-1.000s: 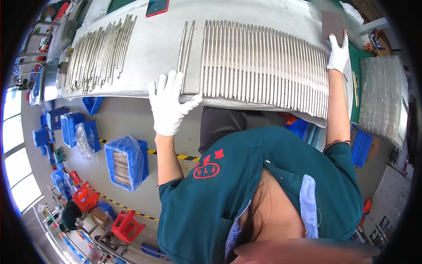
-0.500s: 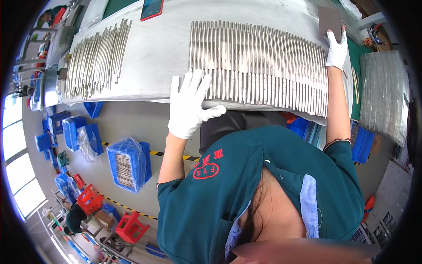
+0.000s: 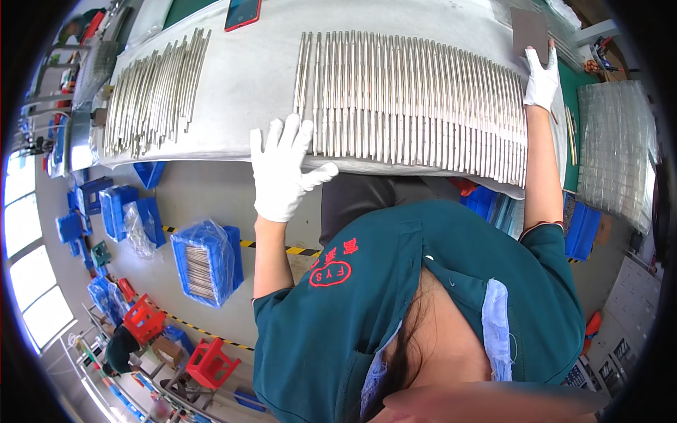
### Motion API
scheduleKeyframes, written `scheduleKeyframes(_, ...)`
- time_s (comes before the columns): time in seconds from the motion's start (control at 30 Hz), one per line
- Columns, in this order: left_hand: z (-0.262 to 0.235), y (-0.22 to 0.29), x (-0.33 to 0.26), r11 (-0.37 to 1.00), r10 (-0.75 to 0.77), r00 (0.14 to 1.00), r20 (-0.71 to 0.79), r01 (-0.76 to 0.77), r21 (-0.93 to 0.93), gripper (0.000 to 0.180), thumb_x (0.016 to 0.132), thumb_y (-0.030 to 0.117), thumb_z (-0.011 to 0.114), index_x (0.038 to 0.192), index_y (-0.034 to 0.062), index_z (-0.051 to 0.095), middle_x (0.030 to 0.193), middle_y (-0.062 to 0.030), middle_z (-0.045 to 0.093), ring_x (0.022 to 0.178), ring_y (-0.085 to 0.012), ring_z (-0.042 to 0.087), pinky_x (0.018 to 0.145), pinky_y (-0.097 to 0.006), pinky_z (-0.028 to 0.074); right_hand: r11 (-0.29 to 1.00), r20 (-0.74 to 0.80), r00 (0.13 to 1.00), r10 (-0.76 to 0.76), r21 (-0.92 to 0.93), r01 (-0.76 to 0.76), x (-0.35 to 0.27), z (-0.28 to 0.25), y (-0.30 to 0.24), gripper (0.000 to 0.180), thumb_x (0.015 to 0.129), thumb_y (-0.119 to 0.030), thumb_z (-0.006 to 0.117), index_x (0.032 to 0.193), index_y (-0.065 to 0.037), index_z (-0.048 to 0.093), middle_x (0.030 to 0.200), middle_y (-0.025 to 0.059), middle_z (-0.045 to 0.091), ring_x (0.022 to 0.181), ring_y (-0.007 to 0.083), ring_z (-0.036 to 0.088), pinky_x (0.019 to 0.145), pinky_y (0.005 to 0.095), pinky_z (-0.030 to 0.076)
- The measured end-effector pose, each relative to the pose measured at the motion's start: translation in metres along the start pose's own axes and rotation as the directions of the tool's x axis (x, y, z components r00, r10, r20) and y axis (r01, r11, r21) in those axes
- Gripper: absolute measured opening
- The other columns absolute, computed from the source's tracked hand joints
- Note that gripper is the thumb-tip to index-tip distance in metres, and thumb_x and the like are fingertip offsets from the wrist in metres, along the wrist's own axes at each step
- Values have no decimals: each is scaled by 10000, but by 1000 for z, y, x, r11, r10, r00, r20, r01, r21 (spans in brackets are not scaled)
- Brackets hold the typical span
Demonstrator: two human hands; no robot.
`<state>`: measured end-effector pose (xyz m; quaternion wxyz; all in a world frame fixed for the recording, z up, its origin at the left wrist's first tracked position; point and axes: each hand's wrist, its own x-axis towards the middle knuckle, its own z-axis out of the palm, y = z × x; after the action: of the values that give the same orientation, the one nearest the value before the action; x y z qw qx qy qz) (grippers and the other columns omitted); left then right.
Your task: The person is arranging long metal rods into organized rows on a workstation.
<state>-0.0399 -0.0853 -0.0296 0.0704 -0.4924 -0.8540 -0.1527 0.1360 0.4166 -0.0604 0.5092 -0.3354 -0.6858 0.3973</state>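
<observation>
A long row of slim metal rods (image 3: 416, 106) lies side by side on the white-covered table in front of me. At its left end my left hand (image 3: 283, 169), in a white glove, is open with fingers spread, the fingertips against the lower part of the leftmost rods (image 3: 304, 74). Those few rods stand slightly apart from the others. My right hand (image 3: 541, 81), gloved with bare fingertips showing, grips the near edge of a flat brown rectangular pad (image 3: 529, 32) beyond the row's right end.
To the left lies a second, uneven group of rods (image 3: 159, 92). A red-edged phone (image 3: 242, 13) rests at the table's far side. Clear plastic-wrapped stock (image 3: 617, 151) stands at the right. On the floor are a blue bin of rods (image 3: 206, 264) and red stools (image 3: 211, 363).
My left hand has shifted left, and a few rods at the row's left end have moved left with it, leaving small gaps. The right hand stays on the brown pad.
</observation>
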Motion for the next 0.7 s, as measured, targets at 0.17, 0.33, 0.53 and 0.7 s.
scheduleKeyframes(0.17, -6, -16, -7, 991, -68, 997, -32, 71, 112, 802, 795, 674, 679, 1360, 108, 631, 1420, -162, 589, 1310, -428, 528, 1157, -600, 272, 1000, -2, 1000, 7, 31, -7, 0, 0, 1, 709, 875, -278, 792, 1488, -68, 504, 1360, 150, 607, 1184, 209, 593, 1037, 314, 445)
scheduleKeyframes(0.33, -9, -2, 5, 991, -5, 1000, -28, 9, 134, 766, 805, 615, 702, 1351, 84, 621, 1381, -155, 608, 1282, -386, 542, 1139, -594, 288, 999, 1, 1000, 22, 42, -22, -3, 3, -7, 712, 874, -275, 794, 1492, -76, 502, 1351, 139, 612, 1176, 202, 595, 1034, 311, 447)
scheduleKeyframes(0.53, -18, 18, 20, 994, 90, 992, 90, -95, 60, 642, 773, 305, 783, 1355, 108, 597, 1286, -106, 632, 1247, -313, 531, 1109, -573, 325, 1000, 1, 1000, 2, -30, -2, 0, -2, 0, 705, 878, -254, 792, 1493, -72, 499, 1350, 130, 614, 1177, 194, 594, 1033, 303, 447)
scheduleKeyframes(0.7, -13, 9, 19, 991, 118, 989, 86, -123, 55, 643, 767, 211, 769, 1377, 124, 584, 1296, -97, 634, 1227, -308, 560, 1123, -558, 327, 1000, -9, 1000, 11, 0, -11, -3, 3, -12, 711, 878, -249, 791, 1500, -78, 492, 1352, 131, 613, 1184, 194, 593, 1032, 303, 449)
